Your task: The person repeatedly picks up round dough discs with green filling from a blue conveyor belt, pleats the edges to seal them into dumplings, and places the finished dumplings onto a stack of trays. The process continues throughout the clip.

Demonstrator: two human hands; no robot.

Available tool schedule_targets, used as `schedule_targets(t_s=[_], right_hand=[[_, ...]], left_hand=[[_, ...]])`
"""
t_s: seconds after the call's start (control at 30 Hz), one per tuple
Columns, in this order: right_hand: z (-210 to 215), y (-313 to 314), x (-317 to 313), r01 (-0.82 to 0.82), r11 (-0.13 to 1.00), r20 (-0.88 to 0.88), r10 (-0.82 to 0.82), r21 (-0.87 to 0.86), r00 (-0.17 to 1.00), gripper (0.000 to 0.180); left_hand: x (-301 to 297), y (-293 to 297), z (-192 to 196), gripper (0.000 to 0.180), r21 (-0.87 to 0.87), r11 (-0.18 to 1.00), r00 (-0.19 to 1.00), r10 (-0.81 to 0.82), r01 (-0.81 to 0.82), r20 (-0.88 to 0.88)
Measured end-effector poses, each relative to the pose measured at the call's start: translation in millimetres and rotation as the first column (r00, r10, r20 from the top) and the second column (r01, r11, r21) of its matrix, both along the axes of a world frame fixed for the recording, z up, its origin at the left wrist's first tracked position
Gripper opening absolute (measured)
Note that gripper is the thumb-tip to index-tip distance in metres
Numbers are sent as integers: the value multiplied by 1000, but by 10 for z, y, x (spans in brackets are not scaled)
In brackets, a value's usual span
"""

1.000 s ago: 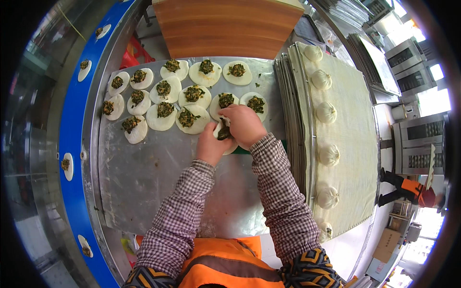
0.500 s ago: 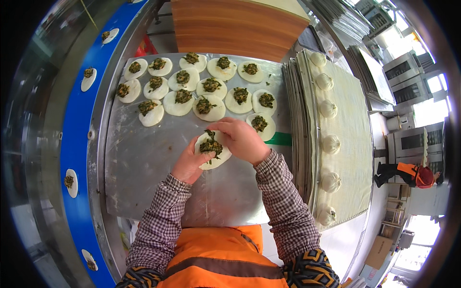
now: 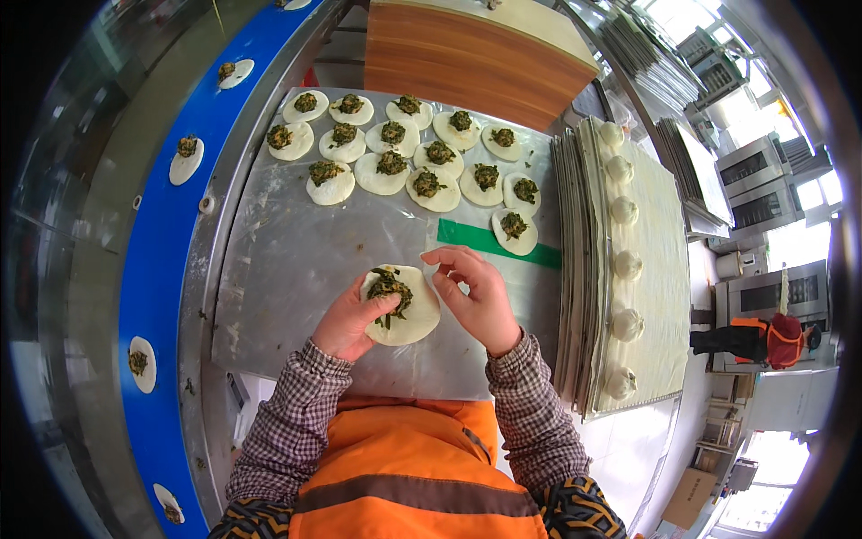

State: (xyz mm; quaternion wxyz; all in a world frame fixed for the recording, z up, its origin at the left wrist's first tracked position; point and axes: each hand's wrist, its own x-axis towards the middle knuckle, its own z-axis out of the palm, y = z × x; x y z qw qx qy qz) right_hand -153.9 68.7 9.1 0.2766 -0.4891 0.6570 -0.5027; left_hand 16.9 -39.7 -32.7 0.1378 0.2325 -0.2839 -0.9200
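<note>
A round dough wrapper (image 3: 420,314) with a clump of chopped green filling (image 3: 391,292) rests in my left hand (image 3: 345,322), whose thumb presses on the filling. My right hand (image 3: 478,301) is just off the wrapper's right edge, fingers curved and apart, with nothing seen in them. Beyond my hands, several filled dough rounds (image 3: 382,183) lie flat in rows on the metal table (image 3: 296,269). The nearest one (image 3: 503,235) sits partly over a green tape strip (image 3: 467,235).
On the left runs a blue conveyor belt (image 3: 154,296) carrying spaced-out filled rounds. To the right, a stack of trays (image 3: 572,296) has a cloth-lined top (image 3: 660,269) with a column of pleated buns (image 3: 628,265). A wooden cabinet (image 3: 467,67) stands behind; a person (image 3: 763,341) is far right.
My right hand has drawn back to the right from the wrapper's edge, so more of the dough round shows. The view has shifted; my left hand still holds the wrapper.
</note>
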Motion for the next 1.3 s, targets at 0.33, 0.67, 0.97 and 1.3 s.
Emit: schedule_targets(t_s=[0.33,0.67,0.97,1.3], right_hand=[[27,53,241,16,997,-291,7,75,957,12],[-35,49,341,83,997,-327,-80,-7,942,4],[5,56,317,28,1000,-370,-22,10,929,8],[-32,99,316,43,998,-364,-23,48,931,10]], left_hand=[[167,2,71,39,-300,953,996,51,-28,69],[86,-41,109,34,-636,754,969,-5,165,246],[29,-140,90,35,-746,552,926,-170,372,336],[20,-234,58,31,-432,817,922,-309,382,232]])
